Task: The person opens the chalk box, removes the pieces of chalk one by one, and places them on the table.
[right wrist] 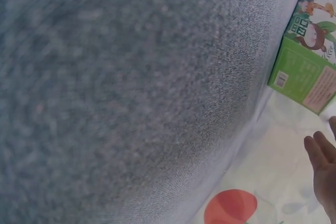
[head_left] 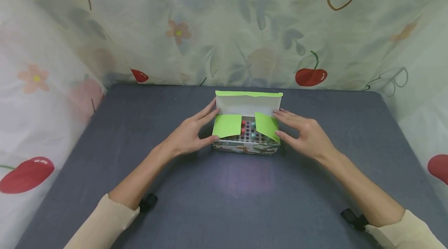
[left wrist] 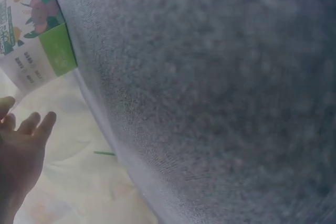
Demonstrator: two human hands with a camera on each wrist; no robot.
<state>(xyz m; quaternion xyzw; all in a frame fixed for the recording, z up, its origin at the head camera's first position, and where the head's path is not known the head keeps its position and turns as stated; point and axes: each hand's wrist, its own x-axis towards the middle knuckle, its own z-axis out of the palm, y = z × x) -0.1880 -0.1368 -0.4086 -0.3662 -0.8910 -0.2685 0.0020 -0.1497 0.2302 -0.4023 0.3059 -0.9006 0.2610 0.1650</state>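
Going left to right, clock centred on the box (head_left: 245,148), which sits straight ahead toward the counter's (head_left: 206,202) far edge: left hand (head_left: 189,132) at 9 o'clock, thumb spread from the fingers, thumb tip by the 8 o'clock corner, fingertips near 10. Not clamped on anything; can't tell how hard they press, if at all. Left flap (head_left: 227,125) lies folded in from 9, fairly flat. Lid (head_left: 248,105) stands up along 12, white inside showing. Between the flaps, rows of small dark round ends, a few red ends (head_left: 243,130) and teal ends (head_left: 253,135); can't tell of what. Right flap (head_left: 267,126) comes in from 3, looks a bit tilted. Right hand (head_left: 311,138) at 3, thumb likewise apart, tip near 4, fingertips near 2, no clamp visible. Step looks like working the flaps; opening or closing, can't say. To do it well: brace 9 and 3 evenly so the box doesn't skate, move each flap by its free edge, turn at the crease, don't squeeze the side walls. Lid goes back toward 12 meanwhile, out of the flaps' way. Light fingers, it's likely thin card.
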